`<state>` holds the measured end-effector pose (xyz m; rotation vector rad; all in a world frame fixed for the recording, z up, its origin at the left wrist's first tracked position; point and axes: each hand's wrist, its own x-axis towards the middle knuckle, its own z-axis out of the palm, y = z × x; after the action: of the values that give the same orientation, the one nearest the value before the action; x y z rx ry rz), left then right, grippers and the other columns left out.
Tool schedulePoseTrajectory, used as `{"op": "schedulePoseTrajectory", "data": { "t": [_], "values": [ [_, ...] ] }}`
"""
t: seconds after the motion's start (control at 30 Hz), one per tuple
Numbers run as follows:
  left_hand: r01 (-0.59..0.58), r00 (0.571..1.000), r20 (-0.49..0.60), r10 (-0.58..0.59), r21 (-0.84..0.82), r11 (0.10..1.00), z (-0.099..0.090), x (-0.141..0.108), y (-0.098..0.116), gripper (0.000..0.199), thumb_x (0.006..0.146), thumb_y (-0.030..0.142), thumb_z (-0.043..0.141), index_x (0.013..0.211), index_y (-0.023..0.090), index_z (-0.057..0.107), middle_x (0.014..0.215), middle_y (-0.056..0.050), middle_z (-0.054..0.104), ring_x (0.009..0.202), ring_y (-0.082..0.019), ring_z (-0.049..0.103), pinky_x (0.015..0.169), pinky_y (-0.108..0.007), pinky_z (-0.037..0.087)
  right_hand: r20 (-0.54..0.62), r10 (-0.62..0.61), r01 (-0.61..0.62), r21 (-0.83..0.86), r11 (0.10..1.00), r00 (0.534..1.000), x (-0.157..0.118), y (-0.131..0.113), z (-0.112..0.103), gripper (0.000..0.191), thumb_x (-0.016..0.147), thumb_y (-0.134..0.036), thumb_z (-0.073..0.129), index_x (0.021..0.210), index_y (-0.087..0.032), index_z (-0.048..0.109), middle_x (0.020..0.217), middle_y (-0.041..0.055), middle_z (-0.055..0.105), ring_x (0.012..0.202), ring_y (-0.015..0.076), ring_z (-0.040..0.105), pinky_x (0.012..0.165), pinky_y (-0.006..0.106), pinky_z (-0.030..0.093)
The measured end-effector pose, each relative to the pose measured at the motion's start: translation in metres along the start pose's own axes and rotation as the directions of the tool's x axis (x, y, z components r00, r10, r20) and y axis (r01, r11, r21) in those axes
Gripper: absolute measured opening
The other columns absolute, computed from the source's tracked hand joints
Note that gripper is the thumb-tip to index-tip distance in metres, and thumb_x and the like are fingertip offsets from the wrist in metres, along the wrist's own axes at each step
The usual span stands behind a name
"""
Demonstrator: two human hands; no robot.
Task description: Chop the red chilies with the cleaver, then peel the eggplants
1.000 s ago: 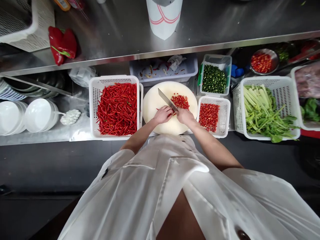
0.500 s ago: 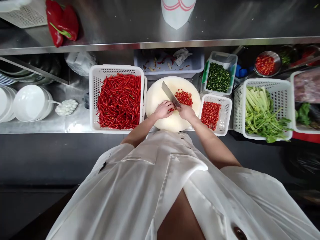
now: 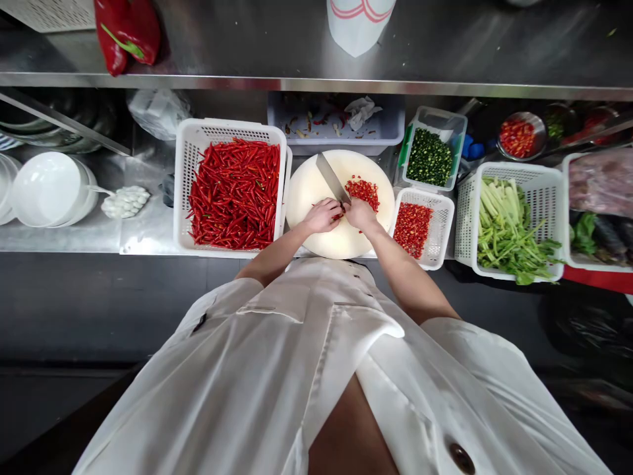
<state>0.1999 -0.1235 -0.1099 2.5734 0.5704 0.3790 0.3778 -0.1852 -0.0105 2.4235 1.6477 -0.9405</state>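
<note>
On a round white cutting board [image 3: 322, 245], my right hand [image 3: 360, 214] grips a cleaver [image 3: 330, 177] whose blade slants up and to the left. My left hand [image 3: 323, 216] is closed over a few red chilies [image 3: 338, 216], right beside the blade; the fingers mostly hide them. A heap of chopped red chili [image 3: 363, 192] lies on the board just beyond my right hand. To the left stands a white basket full of whole red chilies [image 3: 236, 194]. A smaller white basket [image 3: 441, 231] with chopped red chili stands against the board's right side.
Behind the board sits a grey-blue tub [image 3: 341, 135] with scraps. A clear container [image 3: 451, 125] holds chopped green chili; celery [image 3: 514, 231] fills a basket farther right. White bowls [image 3: 47, 188] and garlic cloves [image 3: 124, 202] lie left. A steel shelf edge [image 3: 297, 84] runs above the counter's back.
The cleaver and my right hand have shifted slightly left, closer to my left hand. The whole view has tilted a little. My left hand stays on the chilies.
</note>
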Motion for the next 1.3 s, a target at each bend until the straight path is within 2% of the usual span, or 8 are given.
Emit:
{"op": "schedulePoseTrajectory", "data": {
  "t": [0.13, 0.37, 0.5, 0.67, 0.9, 1.13, 1.3],
  "values": [
    [0.032, 0.999, -0.039, -0.032, -0.010, 0.999, 0.000, -0.005, 0.002, 0.021, 0.099, 0.032, 0.065, 0.115, 0.026, 0.077, 0.126, -0.013, 0.070, 0.130, -0.037, 0.056, 0.109, -0.058, 0.050, 0.016, -0.022, 0.022, -0.010, 1.000, 1.000, -0.003, -0.001, 0.004, 0.045, 0.116, -0.041, 0.042, 0.140, -0.013, 0.068, 0.135, 0.0234, 0.075, 0.127, 0.0360, 0.071, 0.106, 0.040, 0.054],
    [0.061, 0.998, -0.029, -0.063, -0.039, 0.997, 0.002, -0.011, 0.005, 0.022, 0.100, 0.032, 0.065, 0.115, 0.025, 0.078, 0.127, -0.013, 0.069, 0.130, -0.035, 0.056, 0.111, -0.056, 0.051, 0.025, -0.043, 0.044, -0.008, 0.999, 0.999, -0.006, -0.002, 0.010, 0.046, 0.117, -0.042, 0.040, 0.138, -0.012, 0.068, 0.133, 0.0238, 0.076, 0.127, 0.0359, 0.071, 0.108, 0.041, 0.053],
    [0.086, 0.996, -0.036, -0.088, -0.046, 0.995, 0.003, -0.013, 0.008, 0.023, 0.102, 0.030, 0.060, 0.114, 0.026, 0.079, 0.123, -0.013, 0.069, 0.128, -0.034, 0.057, 0.109, -0.055, 0.052, 0.055, -0.035, 0.034, 0.007, 0.999, 0.998, -0.007, -0.004, 0.012, 0.046, 0.118, -0.040, 0.038, 0.143, -0.012, 0.065, 0.135, 0.0238, 0.075, 0.127, 0.0363, 0.071, 0.109, 0.043, 0.052],
    [0.071, 0.997, -0.032, -0.072, -0.038, 0.997, 0.005, -0.015, 0.008, 0.024, 0.103, 0.031, 0.058, 0.114, 0.025, 0.079, 0.120, -0.014, 0.069, 0.126, -0.034, 0.058, 0.110, -0.056, 0.051, 0.046, -0.058, 0.058, -0.008, 0.998, 0.997, -0.008, -0.003, 0.010, 0.044, 0.116, -0.039, 0.041, 0.139, -0.012, 0.068, 0.133, 0.0240, 0.075, 0.127, 0.0371, 0.070, 0.108, 0.042, 0.052],
    [0.085, 0.995, -0.041, -0.087, -0.047, 0.995, 0.007, -0.021, 0.006, 0.022, 0.102, 0.030, 0.060, 0.114, 0.026, 0.078, 0.121, -0.013, 0.069, 0.126, -0.032, 0.059, 0.108, -0.052, 0.053, 0.055, -0.065, 0.064, 0.012, 0.998, 0.996, -0.011, -0.002, 0.019, 0.046, 0.115, -0.038, 0.039, 0.143, -0.013, 0.066, 0.134, 0.0230, 0.075, 0.128, 0.0366, 0.070, 0.109, 0.044, 0.053],
    [0.092, 0.993, -0.071, -0.097, -0.064, 0.994, 0.006, -0.027, 0.005, 0.019, 0.101, 0.028, 0.060, 0.110, 0.025, 0.077, 0.114, -0.012, 0.071, 0.121, -0.031, 0.060, 0.111, -0.052, 0.051, 0.092, -0.131, 0.129, 0.032, 0.991, 0.987, -0.012, 0.002, 0.018, 0.044, 0.114, -0.035, 0.040, 0.142, -0.015, 0.068, 0.137, 0.0197, 0.075, 0.129, 0.0341, 0.070, 0.109, 0.042, 0.054],
    [0.122, 0.990, -0.064, -0.126, -0.058, 0.991, 0.004, -0.023, 0.000, 0.016, 0.099, 0.025, 0.060, 0.107, 0.025, 0.074, 0.113, -0.011, 0.071, 0.118, -0.031, 0.062, 0.110, -0.051, 0.053, 0.075, -0.090, 0.089, 0.026, 0.996, 0.993, -0.004, -0.004, 0.022, 0.046, 0.115, -0.036, 0.043, 0.143, -0.010, 0.067, 0.138, 0.0240, 0.073, 0.132, 0.0367, 0.069, 0.111, 0.044, 0.052]
  ]
}}
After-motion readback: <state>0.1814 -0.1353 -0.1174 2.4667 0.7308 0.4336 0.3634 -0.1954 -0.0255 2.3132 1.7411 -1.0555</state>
